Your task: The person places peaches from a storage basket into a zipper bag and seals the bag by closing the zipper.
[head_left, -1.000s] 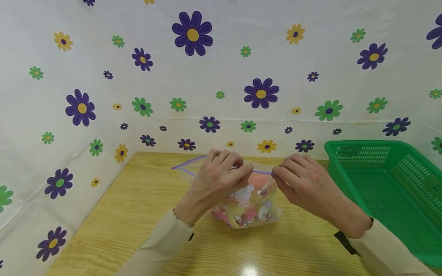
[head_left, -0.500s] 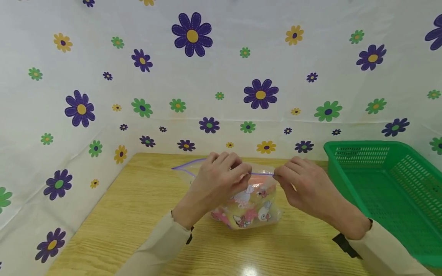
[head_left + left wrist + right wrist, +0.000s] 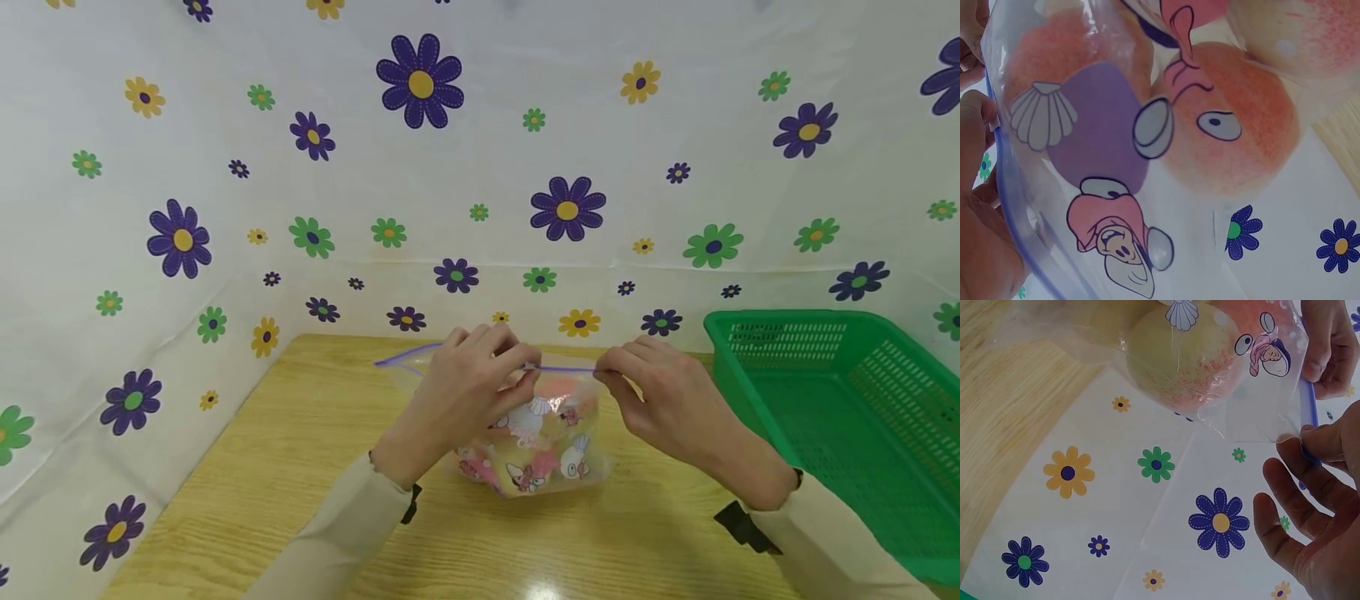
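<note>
A clear zip bag [image 3: 573, 454] printed with cartoon characters rests on the wooden table, bulging with several peaches [image 3: 1254, 150]. Along its top runs a purple zip strip [image 3: 566, 368]. My left hand [image 3: 465, 387] pinches this strip near the middle, thumb against fingertips. At the strip's right end, my right hand [image 3: 667, 400] pinches the corner between thumb and index finger, its other fingers loosely bent in the right wrist view. Between the two hands the strip is drawn straight. Left of my left hand, the strip's two edges part toward the pointed corner [image 3: 382, 363].
A green plastic basket [image 3: 806, 371] with perforated sides stands at the right of the table [image 3: 300, 467]. White cloth [image 3: 480, 150] with purple, green and yellow flowers hangs behind and along the left side.
Both hands keep their pinch on the strip. The stretch of strip between them has risen slightly and pulled straighter, and my left hand has shifted a little to the left.
</note>
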`<state>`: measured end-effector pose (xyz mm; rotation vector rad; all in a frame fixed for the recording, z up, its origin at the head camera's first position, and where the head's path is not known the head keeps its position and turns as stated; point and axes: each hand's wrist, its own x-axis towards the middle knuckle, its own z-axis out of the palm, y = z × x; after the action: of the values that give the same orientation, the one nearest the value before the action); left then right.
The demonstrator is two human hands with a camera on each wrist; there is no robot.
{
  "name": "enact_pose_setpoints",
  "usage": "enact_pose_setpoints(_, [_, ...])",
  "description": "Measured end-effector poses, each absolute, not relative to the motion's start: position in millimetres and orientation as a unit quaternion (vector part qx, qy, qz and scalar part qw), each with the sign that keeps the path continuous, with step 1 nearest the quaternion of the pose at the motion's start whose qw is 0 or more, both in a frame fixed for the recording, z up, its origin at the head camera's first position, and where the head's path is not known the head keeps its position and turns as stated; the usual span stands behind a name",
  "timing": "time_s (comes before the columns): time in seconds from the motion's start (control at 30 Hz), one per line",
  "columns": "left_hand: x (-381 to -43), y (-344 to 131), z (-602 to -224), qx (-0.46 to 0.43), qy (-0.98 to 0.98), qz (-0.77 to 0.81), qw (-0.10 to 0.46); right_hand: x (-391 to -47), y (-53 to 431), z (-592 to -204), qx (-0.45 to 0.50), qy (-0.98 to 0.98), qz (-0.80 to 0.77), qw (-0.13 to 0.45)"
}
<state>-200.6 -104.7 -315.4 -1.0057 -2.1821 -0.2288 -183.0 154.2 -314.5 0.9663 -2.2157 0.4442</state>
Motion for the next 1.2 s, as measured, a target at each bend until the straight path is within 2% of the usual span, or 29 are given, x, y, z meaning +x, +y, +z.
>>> enact_pose_setpoints(0.3, [-199.1,-105.4,-314.4,-0.387,-0.848,-0.092,0.35,-180.7,155.3,-313.7,0.361,-0.857,0.17,0.326])
enact_pose_setpoints(1.2, [-198.9,-109.5,-311.0,-0.383,-0.842,-0.103,0.366,-180.7,155.5,-306.6,0.364,-0.846,0.171,0.35])
